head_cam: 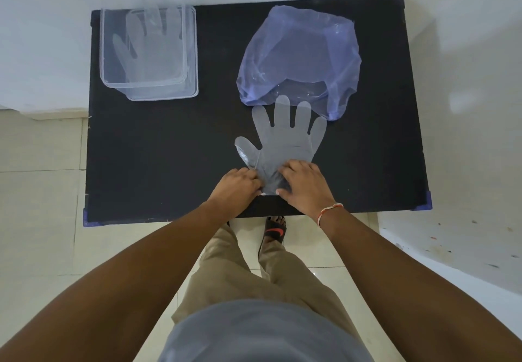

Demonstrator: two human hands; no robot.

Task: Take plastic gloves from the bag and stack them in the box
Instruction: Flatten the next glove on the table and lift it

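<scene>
On black table, clear flat glove lies fingers spread.

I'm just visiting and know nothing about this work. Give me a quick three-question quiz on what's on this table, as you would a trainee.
1. True or false: the clear box already has a glove lying in it.
2. Which end of the glove on the table do the left hand and right hand press on?
A. the fingertips
B. the cuff
C. the thumb
3. Fill in: the glove's fingertips point toward the mouth of the ______ bag.

Key
1. True.
2. B; both hands rest on the cuff near the table's front edge.
3. Blue.
</scene>
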